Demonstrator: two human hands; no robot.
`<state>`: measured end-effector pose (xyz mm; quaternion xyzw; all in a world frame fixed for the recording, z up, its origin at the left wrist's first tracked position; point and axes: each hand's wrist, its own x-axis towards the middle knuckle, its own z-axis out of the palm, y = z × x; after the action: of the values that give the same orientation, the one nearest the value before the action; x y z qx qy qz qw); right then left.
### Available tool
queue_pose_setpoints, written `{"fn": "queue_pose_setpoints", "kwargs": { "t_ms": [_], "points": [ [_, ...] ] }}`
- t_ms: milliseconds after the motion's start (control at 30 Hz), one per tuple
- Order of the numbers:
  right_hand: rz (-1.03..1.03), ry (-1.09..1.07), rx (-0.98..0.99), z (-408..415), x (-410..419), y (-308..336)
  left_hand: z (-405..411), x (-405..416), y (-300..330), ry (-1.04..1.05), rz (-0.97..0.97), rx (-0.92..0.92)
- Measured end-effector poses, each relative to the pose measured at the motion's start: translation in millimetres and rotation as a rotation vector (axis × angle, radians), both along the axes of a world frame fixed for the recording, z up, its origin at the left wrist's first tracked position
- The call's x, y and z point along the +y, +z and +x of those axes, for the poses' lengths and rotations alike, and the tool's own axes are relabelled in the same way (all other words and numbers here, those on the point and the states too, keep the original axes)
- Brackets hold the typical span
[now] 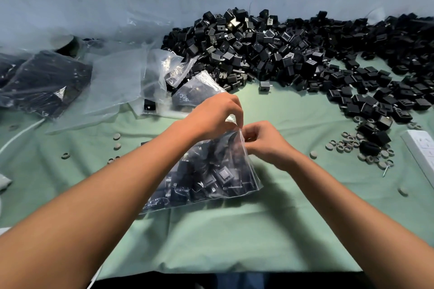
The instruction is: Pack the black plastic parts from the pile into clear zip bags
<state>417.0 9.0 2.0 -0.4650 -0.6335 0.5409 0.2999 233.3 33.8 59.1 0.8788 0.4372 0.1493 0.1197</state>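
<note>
Both hands [237, 124] pinching zip bag [211, 171] top, black parts [293, 54] inside

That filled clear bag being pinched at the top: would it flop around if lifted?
Probably saggy: the filled bag is thin film, bulging with loose black parts. Likely heavy for its size. Both the left hand and right hand pinch its top edge.

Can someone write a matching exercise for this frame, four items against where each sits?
Items:
1. filled zip bag
2. pile of black parts
3. grey rings
4. white power strip

Places:
A. right edge of the table
B. along the far wall
C. pinched at its top by both hands
D. scattered right of the right hand

Pairs: 1-C, 2-B, 3-D, 4-A. The left hand shares the pinch.
</note>
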Motion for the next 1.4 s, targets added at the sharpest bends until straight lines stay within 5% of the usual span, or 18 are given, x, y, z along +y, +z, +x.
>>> {"fn": "queue_pose_setpoints", "kwargs": {
  "t_ms": [100, 200, 400, 667, 1067, 1400],
  "points": [
    [-0.034, -0.375, 0.069, 12.8, 34.9, -3.8, -1.5, -0.6, -9.3, 0.014, -0.015, -0.038],
    [0.089, -0.557, -0.183, 23.2, 72.9, -10.1, 1.2, -3.8, -23.8, 0.044, -0.058, -0.042],
    [0.368, -0.252, -0.948, 31.3, 128.5, -24.0, 4.0, -4.5, -43.0, 0.082, -0.121, -0.100],
    [0.310, -0.012, -1.122, 31.3, 172.6, -16.5, 3.6, -3.7, -55.4, 0.110, -0.149, -0.146],
    [0.673, -0.151, -0.869, 20.8, 113.8, -37.9, 3.6, -4.7, -66.6, 0.189, -0.190, -0.270],
    [0.603, -0.316, -0.457, 23.6, 18.0, -58.1, 8.1, -13.8, -63.1, 0.227, -0.152, -0.240]
  ]
}}
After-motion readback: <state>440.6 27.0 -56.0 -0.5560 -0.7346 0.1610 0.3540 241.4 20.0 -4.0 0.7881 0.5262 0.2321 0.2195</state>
